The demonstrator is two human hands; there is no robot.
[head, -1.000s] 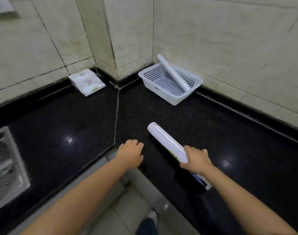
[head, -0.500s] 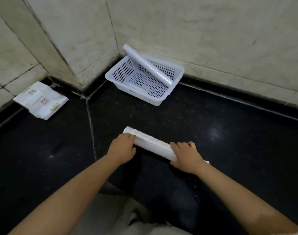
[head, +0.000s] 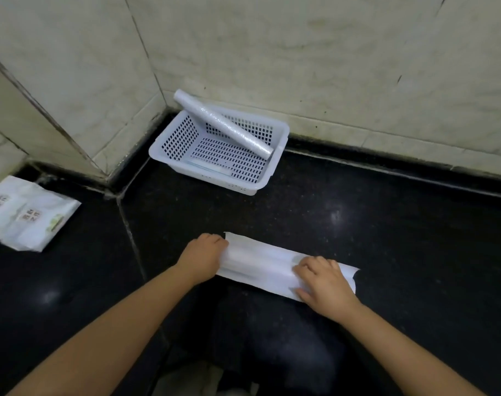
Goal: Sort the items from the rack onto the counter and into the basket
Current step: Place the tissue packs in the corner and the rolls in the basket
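Both hands press on a long white box lying flat on the black counter, low in the centre of the frame.

The left hand (head: 205, 257) is curled closed over the left end of the long white cardboard box (head: 267, 265), and the right hand (head: 325, 284) lies spread with fingers down on its right end, so each hand bears on the box, which rests slanting across the glossy black stone counter (head: 386, 238). Above it, well apart, the white perforated plastic basket (head: 277, 164) sits in the corner against the pale tiled wall (head: 300, 52), with a translucent plastic-film roll (head: 222, 124) propped diagonally across it, its upper end poking over the back rim. At the left edge of the frame a white soft packet with small printed labels (head: 26, 212) lies flat on the counter.
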